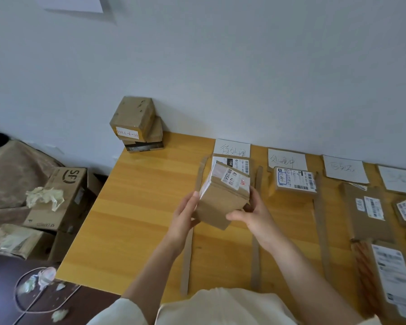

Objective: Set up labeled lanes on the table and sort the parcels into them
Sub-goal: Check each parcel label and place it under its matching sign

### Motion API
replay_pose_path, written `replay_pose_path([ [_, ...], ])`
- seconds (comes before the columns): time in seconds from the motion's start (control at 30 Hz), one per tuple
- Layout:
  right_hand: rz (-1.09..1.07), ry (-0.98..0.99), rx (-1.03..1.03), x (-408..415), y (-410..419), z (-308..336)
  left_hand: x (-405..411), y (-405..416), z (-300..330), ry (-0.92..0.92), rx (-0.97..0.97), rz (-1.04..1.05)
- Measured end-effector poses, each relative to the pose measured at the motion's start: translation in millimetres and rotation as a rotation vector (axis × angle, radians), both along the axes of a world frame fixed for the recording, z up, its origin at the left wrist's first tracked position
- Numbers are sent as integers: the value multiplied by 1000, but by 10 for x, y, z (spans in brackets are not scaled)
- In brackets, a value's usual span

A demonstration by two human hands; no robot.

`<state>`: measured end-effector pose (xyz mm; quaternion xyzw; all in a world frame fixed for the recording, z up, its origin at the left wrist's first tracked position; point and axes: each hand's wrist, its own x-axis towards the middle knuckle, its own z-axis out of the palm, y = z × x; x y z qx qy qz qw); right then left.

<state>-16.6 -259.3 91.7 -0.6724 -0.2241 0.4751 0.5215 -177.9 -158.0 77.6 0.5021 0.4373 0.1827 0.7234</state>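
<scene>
We have one view only, from a wide-angle camera worn on the head. It looks forward and down, close over the desk point(138, 207), toward the wall point(244, 78) behind it.

A crumpled paper wad point(44, 197) tops the SF carton point(63, 198) (left of the table), near a white cable point(36, 299)

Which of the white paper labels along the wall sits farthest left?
The label behind the parcel held in both hands. It heads the leftmost lane between two cardboard strips; the other three labels lie further right along the wall.
</scene>
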Motion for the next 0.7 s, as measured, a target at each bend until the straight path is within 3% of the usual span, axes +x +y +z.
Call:
replay_pose_path([
  [0.2,-82,307,86,27,-16,-8,7,-7,30,-112,-16,-98],
  [0.5,-214,210,-53,-19,25,-32,67,-50,30,-19,143,5],
  [0.7,-383,230,-59,17,13,-24,36,-4,87,-7,220,-97],
])
